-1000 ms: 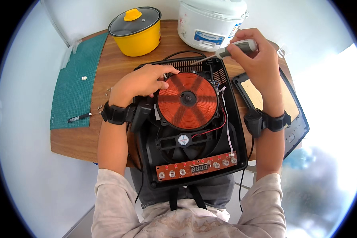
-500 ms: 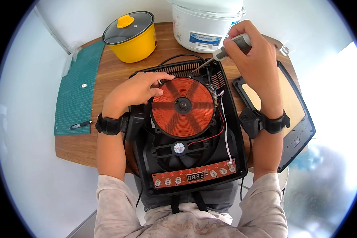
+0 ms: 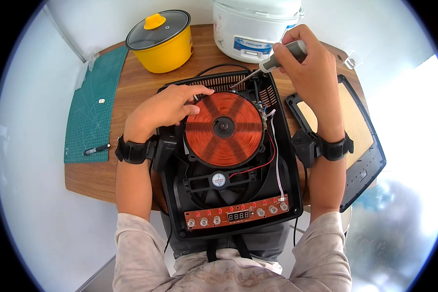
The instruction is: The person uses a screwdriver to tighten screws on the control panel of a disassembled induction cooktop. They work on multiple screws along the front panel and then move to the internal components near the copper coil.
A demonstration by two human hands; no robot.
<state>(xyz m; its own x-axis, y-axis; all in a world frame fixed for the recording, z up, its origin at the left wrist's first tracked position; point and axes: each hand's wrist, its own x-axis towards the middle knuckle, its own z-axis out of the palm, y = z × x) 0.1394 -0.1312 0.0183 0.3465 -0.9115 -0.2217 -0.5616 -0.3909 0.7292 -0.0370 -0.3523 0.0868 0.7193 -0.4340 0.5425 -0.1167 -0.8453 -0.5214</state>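
Note:
An open induction cooker's black housing [image 3: 174, 194] lies before me, its near end close to my body. Inside it sits a round copper coil [image 3: 248, 117], with a fan [image 3: 214, 197] nearer me. Thumb and fingers of my left hand [image 3: 167, 109] close on the coil's upper left rim; some fingertips are hidden. My right hand [image 3: 314, 63] grips the grey handle of a screwdriver [image 3: 288, 54]. Its shaft slants down to the left, the tip at a screw on the coil's far edge. Whether the tip sits in the screw head I cannot tell.
A circuit board [image 3: 250, 219] with a display spans the housing's near end. The cooker's top cover [image 3: 367, 165] lies at right. Behind are a yellow pot [image 3: 167, 53] and a white rice cooker [image 3: 223, 29]. A green cutting mat [image 3: 94, 117] at left bears a pen [image 3: 96, 150].
The view has shifted slightly. My left hand stays at the coil's rim, and the screwdriver in my right hand keeps its tip at the far screw, with hardly any movement.

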